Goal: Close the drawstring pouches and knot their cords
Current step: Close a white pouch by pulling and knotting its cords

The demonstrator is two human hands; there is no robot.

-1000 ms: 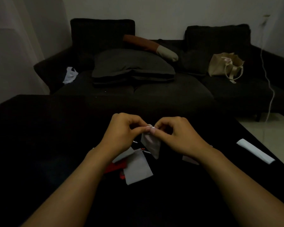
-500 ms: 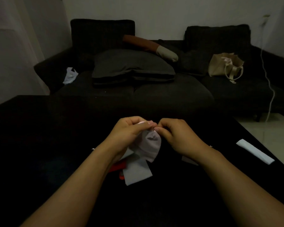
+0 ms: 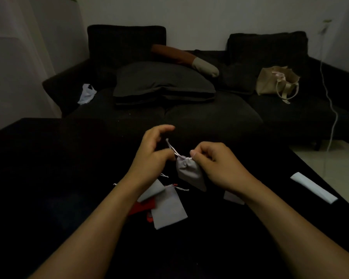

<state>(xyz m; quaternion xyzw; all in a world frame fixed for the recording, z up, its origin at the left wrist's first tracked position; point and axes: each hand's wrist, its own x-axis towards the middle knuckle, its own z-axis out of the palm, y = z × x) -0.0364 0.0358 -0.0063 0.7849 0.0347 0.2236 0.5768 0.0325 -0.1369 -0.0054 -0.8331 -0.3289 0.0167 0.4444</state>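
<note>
On the far left of the sofa (image 3: 189, 117) seat lies a crumpled white bag (image 3: 87, 93), with a grey cushion (image 3: 161, 83) further along.

Nearer me, over the dark table (image 3: 48, 178), my left hand (image 3: 151, 156) has its thumb and lower fingers curled together around the pale cord (image 3: 172, 148) of the pouch I am working on; the cord runs up from the pouch's neck into that pinch, while my index finger lifts free above it, loosely bent. Below my left wrist a few more pouches lie flat on the table: a grey one partly under my forearm (image 3: 151, 191), a red one (image 3: 143, 207) peeking from beneath, and a larger grey flat pouch (image 3: 168, 210) with its cord ends trailing at the top.

Between my hands hangs the grey pouch (image 3: 189, 172), its mouth gathered tight, lifted off the table. My right hand (image 3: 216, 166) pinches its puckered neck between thumb and curled fingers, just beside the point where the cord leaves.

Under my right forearm a pale scrap (image 3: 233, 198) shows on the table. Further right lies a long white folded strip (image 3: 313, 187) near the table's edge. On the sofa's right seat stands a beige tote bag (image 3: 274, 81), and a white cable (image 3: 330, 101) hangs down the wall beyond.
</note>
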